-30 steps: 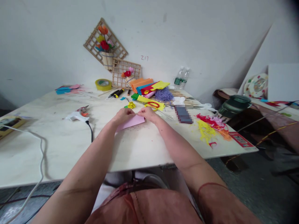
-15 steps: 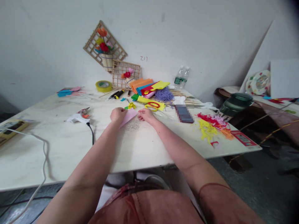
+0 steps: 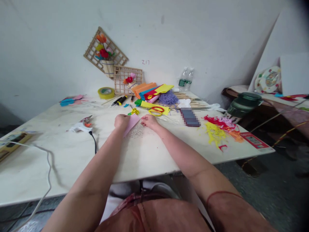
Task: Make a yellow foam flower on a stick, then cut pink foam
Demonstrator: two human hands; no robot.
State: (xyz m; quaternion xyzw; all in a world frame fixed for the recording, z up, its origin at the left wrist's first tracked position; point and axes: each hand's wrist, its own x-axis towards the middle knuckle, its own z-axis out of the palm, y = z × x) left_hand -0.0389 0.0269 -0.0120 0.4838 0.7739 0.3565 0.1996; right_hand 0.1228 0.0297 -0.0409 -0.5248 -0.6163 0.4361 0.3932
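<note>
A pale pink sheet (image 3: pixel 132 123), felt or paper, slants above the tabletop between my two hands. My left hand (image 3: pixel 121 121) is closed on its left side, fingers curled over the edge. At the sheet's upper right corner, the fingertips of my right hand (image 3: pixel 149 121) are pinched together; the small part between them is hard to make out. Just beyond the sheet lie a yellow felt flower (image 3: pixel 134 111) with green and a pair of scissors (image 3: pixel 156 111) with red and yellow handles. Grey speckled marks (image 3: pixel 136 132) show on the table beneath.
A white glue gun (image 3: pixel 81 126) with a black cord lies left, a power strip (image 3: pixel 14 145) farther left. Felt sheets (image 3: pixel 145 89), purple yarn (image 3: pixel 168 97) and sticks fill the back. A phone (image 3: pixel 190 117), felt scraps (image 3: pixel 214 132) and a green jar (image 3: pixel 243 106) are right.
The view has shifted slightly. Both hands stay at the pink sheet in nearly the same pose, with only a small shift of the right fingers along its corner.
</note>
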